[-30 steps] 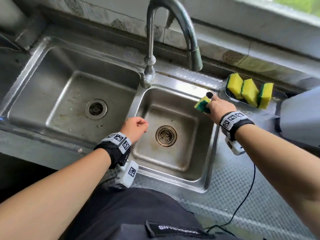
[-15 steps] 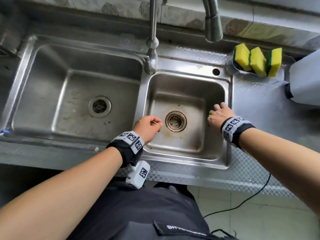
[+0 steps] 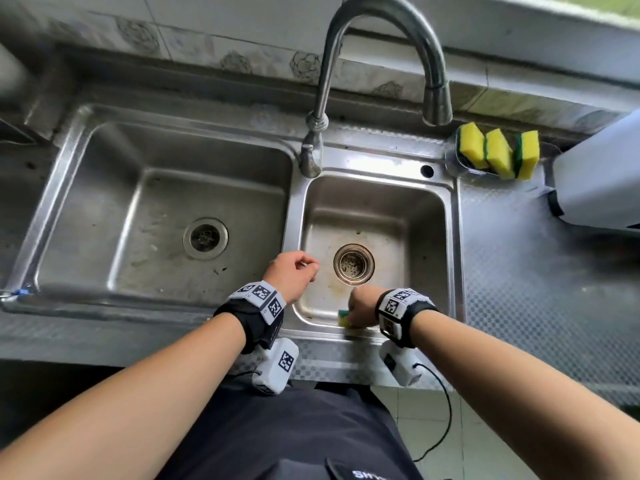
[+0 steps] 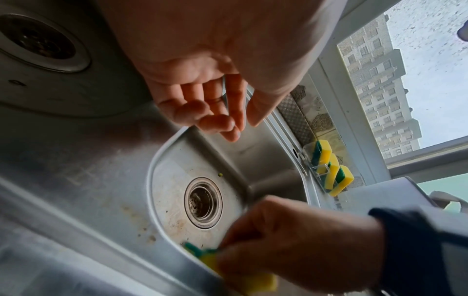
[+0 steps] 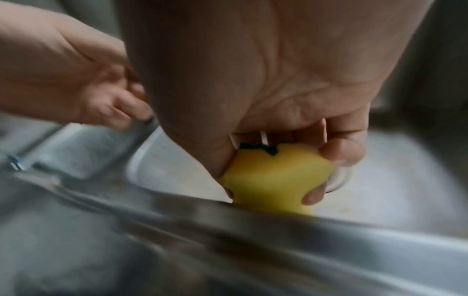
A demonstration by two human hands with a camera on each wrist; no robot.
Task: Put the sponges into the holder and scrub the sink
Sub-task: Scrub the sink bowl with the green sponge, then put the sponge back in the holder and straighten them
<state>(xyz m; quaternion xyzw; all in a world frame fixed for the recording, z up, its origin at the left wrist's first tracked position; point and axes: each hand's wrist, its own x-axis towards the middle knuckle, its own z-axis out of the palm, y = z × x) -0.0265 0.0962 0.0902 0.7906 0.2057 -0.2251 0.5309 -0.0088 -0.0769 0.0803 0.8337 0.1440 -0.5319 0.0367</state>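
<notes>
The sponge (image 3: 344, 317) sat squeezed in my right hand (image 3: 362, 305), fingers curled round it, pressed against the near wall of the right sink basin (image 3: 429, 216), just in front of the drain (image 3: 354, 264). My left hand (image 3: 292, 273) hung over the divider between basins, fingers loosely curled, holding nothing. Three more sponges (image 3: 498, 154) stood upright in the holder (image 3: 450, 161) on the table behind the basin, right of the faucet (image 3: 381, 15).
</notes>
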